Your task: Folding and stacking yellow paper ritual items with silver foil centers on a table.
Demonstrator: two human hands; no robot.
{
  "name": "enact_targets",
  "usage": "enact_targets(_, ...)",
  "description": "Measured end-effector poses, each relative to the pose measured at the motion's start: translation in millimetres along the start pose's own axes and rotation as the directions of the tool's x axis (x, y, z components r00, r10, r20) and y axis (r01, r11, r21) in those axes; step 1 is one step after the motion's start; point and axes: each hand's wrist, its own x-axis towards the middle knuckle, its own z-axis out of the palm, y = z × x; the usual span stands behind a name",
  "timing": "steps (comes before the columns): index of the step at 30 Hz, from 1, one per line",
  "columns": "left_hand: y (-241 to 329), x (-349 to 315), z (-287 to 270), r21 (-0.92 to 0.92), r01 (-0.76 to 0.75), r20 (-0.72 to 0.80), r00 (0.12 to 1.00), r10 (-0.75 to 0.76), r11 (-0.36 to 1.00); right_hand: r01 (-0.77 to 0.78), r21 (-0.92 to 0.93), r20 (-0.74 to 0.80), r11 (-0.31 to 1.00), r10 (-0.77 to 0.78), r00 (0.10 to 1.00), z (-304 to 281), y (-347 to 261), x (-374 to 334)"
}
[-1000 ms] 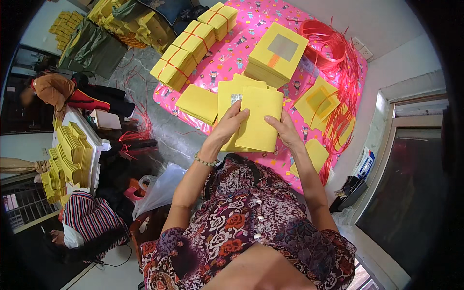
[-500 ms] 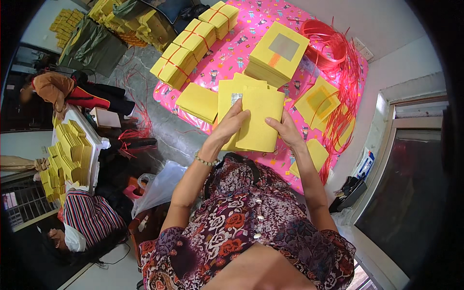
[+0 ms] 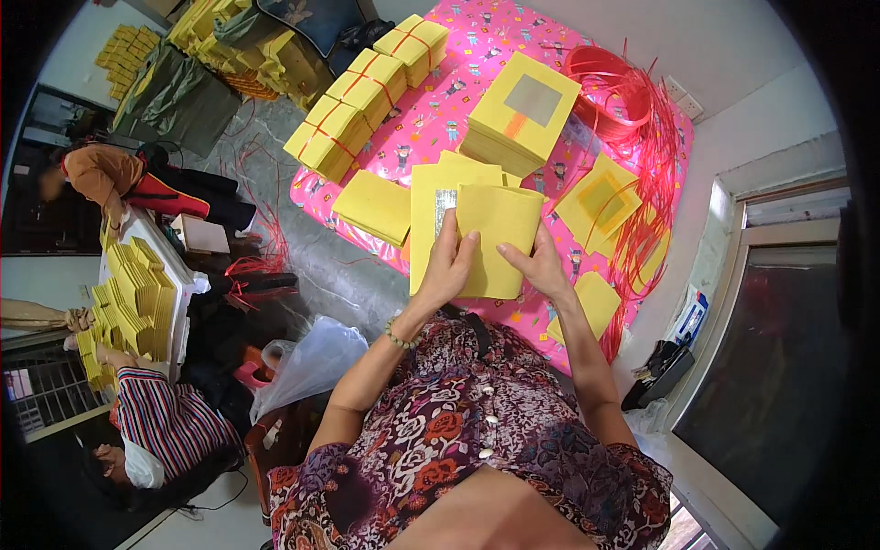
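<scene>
I hold a pile of yellow joss paper [image 3: 498, 246] in front of my chest, between both hands. My left hand [image 3: 447, 268] is closed on its left edge, thumb on top and fingers partly hidden. My right hand [image 3: 541, 268] grips the right edge, its thumb pressed on the upper face. Directly behind lies a yellow sheet with a silver patch [image 3: 445, 200], partly covered by the held pile. Left of it is a low yellow pile [image 3: 371, 209]. Beyond stands a tall yellow stack [image 3: 495, 147] with a grey square and an orange mark on top.
A pink patterned surface [image 3: 431, 137] bears red-tied yellow bundles [image 3: 367, 81], a coil of red strapping [image 3: 632, 119] and loose yellow sheets [image 3: 598, 203] at right. On the left, two people work beside a white table [image 3: 186, 284] with yellow stacks [image 3: 142, 298]. A window [image 3: 770, 357] is at right.
Both my hands and the held joss paper have come slightly nearer to my body. The person in the striped top now reaches an arm to the yellow stacks on the white table.
</scene>
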Motion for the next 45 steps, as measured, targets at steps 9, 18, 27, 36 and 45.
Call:
enact_targets(9, 11.9, -11.1, 8.5, 0.076, -0.051, -0.003, 0.999, 0.051, 0.996, 0.033, 0.053, -0.043, 0.998, -0.031, 0.999, 6.7, -13.1, -10.0)
enact_targets(18, 4.4, -16.8, 13.1, 0.004, -0.02, -0.016, 1.0, 0.02, 1.0, 0.069, 0.087, -0.213, 0.994, -0.049, 0.976, 10.4, -15.5, -16.4)
enact_targets(27, 4.0, -23.2, 18.6, -0.022, 0.052, 0.053, 0.997, -0.051, 0.998, 0.121, -0.02, -0.373, 0.992, -0.12, 0.92, 0.0, -29.7, -20.1)
enact_targets(36, 1.1, -22.4, 31.5, -0.147, 0.279, 0.17, 0.952, -0.254, 0.949, -0.167, -0.01, -0.182, 0.986, 0.163, 0.97, -26.2, -12.3, -72.5)
enact_targets(45, -19.4, -26.2, 59.6, -0.107, 0.41, 0.276, 0.888, -0.369, 0.906, -0.326, -0.026, -0.322, 0.945, 0.301, 0.898, -36.2, 18.9, -129.8)
